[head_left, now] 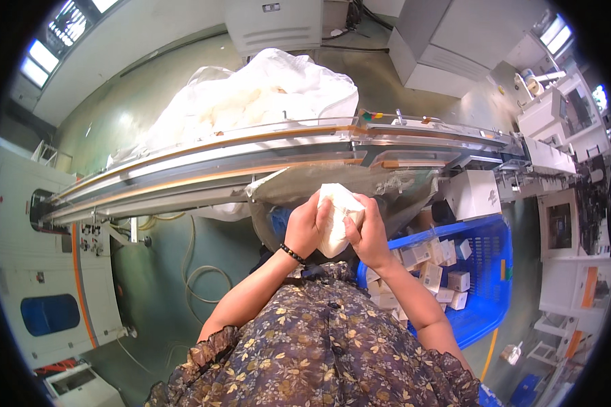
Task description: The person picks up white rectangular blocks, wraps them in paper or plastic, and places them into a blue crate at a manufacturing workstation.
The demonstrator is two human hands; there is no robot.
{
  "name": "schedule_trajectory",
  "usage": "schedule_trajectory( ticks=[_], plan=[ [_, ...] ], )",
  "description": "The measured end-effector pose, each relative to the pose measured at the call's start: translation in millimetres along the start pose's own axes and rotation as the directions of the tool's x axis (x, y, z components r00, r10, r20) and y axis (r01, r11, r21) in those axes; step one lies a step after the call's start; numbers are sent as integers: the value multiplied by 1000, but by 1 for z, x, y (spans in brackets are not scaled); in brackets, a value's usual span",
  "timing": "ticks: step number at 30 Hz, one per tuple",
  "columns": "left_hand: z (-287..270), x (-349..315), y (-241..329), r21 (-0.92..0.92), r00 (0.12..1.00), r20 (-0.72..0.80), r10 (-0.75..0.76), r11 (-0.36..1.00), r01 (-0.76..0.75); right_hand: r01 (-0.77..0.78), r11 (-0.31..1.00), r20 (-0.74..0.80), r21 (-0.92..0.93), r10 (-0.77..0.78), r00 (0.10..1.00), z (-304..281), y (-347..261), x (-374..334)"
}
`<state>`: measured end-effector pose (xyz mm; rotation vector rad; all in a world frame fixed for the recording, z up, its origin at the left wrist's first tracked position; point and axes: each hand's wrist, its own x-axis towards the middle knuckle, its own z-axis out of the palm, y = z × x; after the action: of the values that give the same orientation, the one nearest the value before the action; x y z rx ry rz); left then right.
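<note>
White bundle (pixel 336 218) sits, in the head view, between the left hand (pixel 304 227), clamped on its left side, and the right hand (pixel 371 234), clamped on its right; its upper and lower ends show beyond the grip.

- Your left hand (pixel 306 226) grips, its thumb (pixel 324 212) pointing up.
- Your right hand (pixel 369 236) grips opposite, near the left, its thumb (pixel 352 230) angled up and leftward.
- The fingers (pixel 367 205) of both bend inward, partly hidden.
- Your left forearm (pixel 250 288) slants inward; your right forearm (pixel 411 296) mirrors it, both converging before your torso (pixel 319 332).
</note>
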<state>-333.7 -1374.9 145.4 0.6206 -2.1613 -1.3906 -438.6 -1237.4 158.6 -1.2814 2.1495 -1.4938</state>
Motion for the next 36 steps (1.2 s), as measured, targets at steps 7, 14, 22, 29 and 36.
schedule_trajectory(
  ticks=[7,14,22,29,36],
  plan=[
    [-21,26,-36,-185,967,254,-31,979,80,-104,988,-109,-114,92,990,28,-12,14],
    [-47,33,-49,-128,957,285,-59,987,99,-154,962,-167,-226,118,979,64,-37,22],
    [-86,40,-66,35,891,452,-53,998,42,-239,966,-122,-94,227,966,90,-24,5],
    [-85,46,-80,-170,823,567,23,981,89,-359,901,51,243,358,932,65,-8,1],
    [-62,36,-74,-454,854,502,-137,799,395,-29,966,-62,-256,14,998,48,-26,51]
  ],
)
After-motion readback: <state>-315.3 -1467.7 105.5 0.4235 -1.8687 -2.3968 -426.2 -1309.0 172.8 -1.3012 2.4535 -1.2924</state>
